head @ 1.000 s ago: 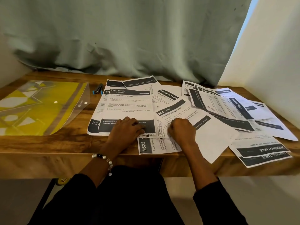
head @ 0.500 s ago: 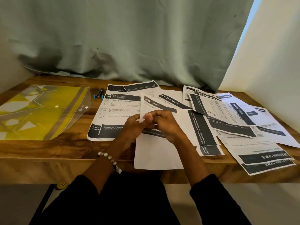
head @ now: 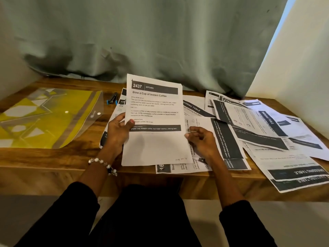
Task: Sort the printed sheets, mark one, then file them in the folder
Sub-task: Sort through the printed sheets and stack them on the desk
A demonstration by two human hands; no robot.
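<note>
A printed sheet [head: 154,111] headed "2437 Kitchen, Brew a Cup of Instant Coffee" stands tilted up over the desk's middle. My left hand [head: 118,132] grips its left edge, thumb on the front. My right hand [head: 201,139] hovers at the sheet's right edge with fingers loosely curled, its fingertips close to the paper. Several other printed sheets [head: 254,129] lie scattered and overlapping across the right half of the desk. A yellow and clear plastic folder [head: 44,118] lies flat at the left. A blue and black marker [head: 112,99] lies behind the papers.
The wooden desk [head: 53,157] has a front edge where some sheets [head: 299,177] overhang at the right. A grey-green curtain [head: 142,41] hangs behind, and a white wall panel [head: 293,59] closes the right side.
Both hands lifted the coffee sheet from the pile and turned it upright. The left hand now holds it alone, and the right hand has come off to the right edge.
</note>
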